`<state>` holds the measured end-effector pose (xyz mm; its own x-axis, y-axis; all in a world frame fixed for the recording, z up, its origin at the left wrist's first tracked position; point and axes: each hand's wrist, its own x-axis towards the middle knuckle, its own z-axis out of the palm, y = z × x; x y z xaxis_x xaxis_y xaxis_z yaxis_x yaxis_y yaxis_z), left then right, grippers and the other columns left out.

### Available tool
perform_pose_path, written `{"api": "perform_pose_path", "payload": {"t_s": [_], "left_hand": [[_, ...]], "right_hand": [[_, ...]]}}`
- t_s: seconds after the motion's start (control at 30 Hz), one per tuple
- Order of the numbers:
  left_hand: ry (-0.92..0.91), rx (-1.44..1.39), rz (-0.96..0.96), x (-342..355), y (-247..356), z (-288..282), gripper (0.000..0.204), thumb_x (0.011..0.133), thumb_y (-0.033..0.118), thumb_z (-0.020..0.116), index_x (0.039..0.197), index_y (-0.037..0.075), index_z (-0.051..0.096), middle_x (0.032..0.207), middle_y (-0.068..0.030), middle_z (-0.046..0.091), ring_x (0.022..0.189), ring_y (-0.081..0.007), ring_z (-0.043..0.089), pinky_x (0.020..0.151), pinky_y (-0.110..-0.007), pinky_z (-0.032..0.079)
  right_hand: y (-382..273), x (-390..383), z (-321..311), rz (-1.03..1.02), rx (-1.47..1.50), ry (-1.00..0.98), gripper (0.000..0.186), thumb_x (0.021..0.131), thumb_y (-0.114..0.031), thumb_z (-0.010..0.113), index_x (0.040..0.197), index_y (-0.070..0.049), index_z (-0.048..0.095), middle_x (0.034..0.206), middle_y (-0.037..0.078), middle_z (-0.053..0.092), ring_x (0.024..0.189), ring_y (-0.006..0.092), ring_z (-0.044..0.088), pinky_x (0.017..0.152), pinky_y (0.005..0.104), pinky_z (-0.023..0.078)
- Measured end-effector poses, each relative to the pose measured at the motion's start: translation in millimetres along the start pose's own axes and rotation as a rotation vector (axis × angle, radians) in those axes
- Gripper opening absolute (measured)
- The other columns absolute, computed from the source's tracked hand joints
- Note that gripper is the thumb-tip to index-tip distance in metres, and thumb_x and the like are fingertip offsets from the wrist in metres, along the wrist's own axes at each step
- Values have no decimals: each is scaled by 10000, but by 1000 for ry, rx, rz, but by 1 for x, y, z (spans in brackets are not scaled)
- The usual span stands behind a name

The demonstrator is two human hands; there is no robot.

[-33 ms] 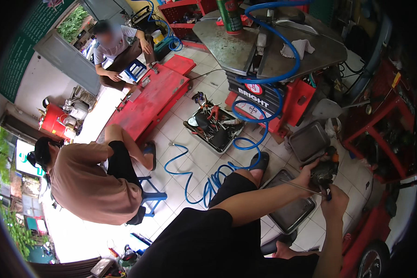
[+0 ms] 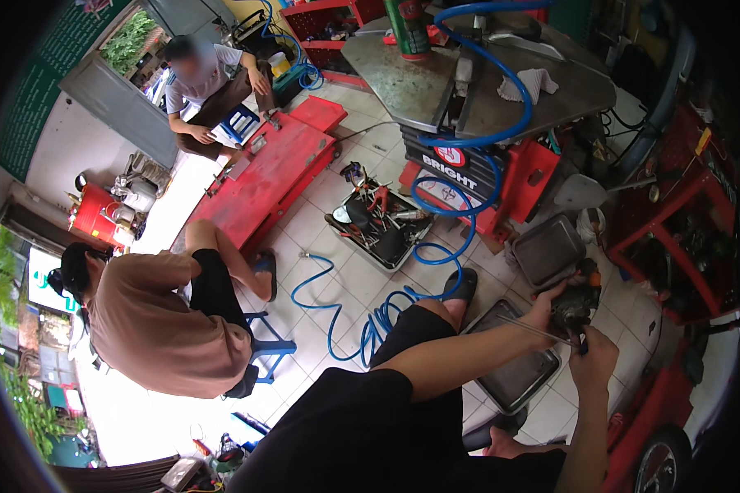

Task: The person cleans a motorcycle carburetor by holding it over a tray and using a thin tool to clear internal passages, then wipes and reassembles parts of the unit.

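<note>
My left hand (image 2: 544, 307) is closed around a dark, greasy metal engine part (image 2: 576, 304), which it holds up over the floor. Close below it, my right hand (image 2: 594, 360) grips the dark handle of a long screwdriver-like tool (image 2: 541, 331). The tool's thin metal shaft runs leftward past my left wrist. Whether it touches the part I cannot tell. Under my forearm lies a dark metal tray (image 2: 514, 386) on the tiles, partly covered by my arm.
A second tray (image 2: 548, 251) lies beyond. A toolbox tray (image 2: 380, 238) full of hand tools sits mid-floor beside a coiled blue air hose (image 2: 378, 324). A red lift bench (image 2: 275, 177), a tyre-changing machine (image 2: 460, 172) and a red shelf (image 2: 674, 238) stand around. Two people sit at left.
</note>
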<state>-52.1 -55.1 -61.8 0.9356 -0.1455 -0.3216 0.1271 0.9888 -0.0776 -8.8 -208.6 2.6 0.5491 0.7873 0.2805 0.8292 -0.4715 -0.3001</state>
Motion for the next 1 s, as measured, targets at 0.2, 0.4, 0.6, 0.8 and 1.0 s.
{"api": "perform_pose_path", "payload": {"t_s": [0.2, 0.4, 0.6, 0.8, 1.0], "left_hand": [[-39, 8, 8, -4, 2, -13, 529, 927, 557, 534, 1177, 94, 585, 983, -107, 670, 941, -286, 646, 859, -433, 496], [266, 51, 106, 5, 6, -6, 458, 875, 453, 645, 1164, 99, 607, 1030, -113, 673, 938, -288, 645, 864, -425, 519], [161, 130, 113, -35, 46, 11, 639, 976, 559, 391, 1268, 11, 542, 1183, -222, 627, 1130, -339, 587, 970, -498, 442], [103, 147, 5, -19, 48, 14, 599, 974, 530, 424, 1266, 20, 539, 1174, -200, 626, 1109, -339, 586, 914, -440, 467], [99, 161, 59, -25, 49, 15, 586, 973, 519, 443, 1265, 18, 526, 1177, -201, 620, 1111, -346, 592, 940, -445, 475]], "right_hand": [[-16, 0, 2, -95, -27, 21, 301, 720, -67, 749, 994, -24, 632, 725, 147, 629, 665, 350, 627, 608, 439, 478], [-12, 22, -1, -87, 1, 119, 335, 734, -162, 769, 1023, -43, 651, 740, 120, 625, 634, 301, 620, 585, 409, 486], [-18, 25, 29, -111, 35, 47, 441, 595, -54, 690, 1031, -85, 637, 799, 77, 684, 733, 279, 681, 649, 387, 537], [-14, 25, 15, 87, 31, 17, 295, 696, -175, 697, 970, -86, 637, 766, 84, 655, 709, 280, 658, 631, 408, 514], [-21, 26, 26, 42, 11, 46, 225, 741, -220, 713, 887, -87, 605, 709, 71, 633, 663, 286, 647, 586, 410, 505]]}}
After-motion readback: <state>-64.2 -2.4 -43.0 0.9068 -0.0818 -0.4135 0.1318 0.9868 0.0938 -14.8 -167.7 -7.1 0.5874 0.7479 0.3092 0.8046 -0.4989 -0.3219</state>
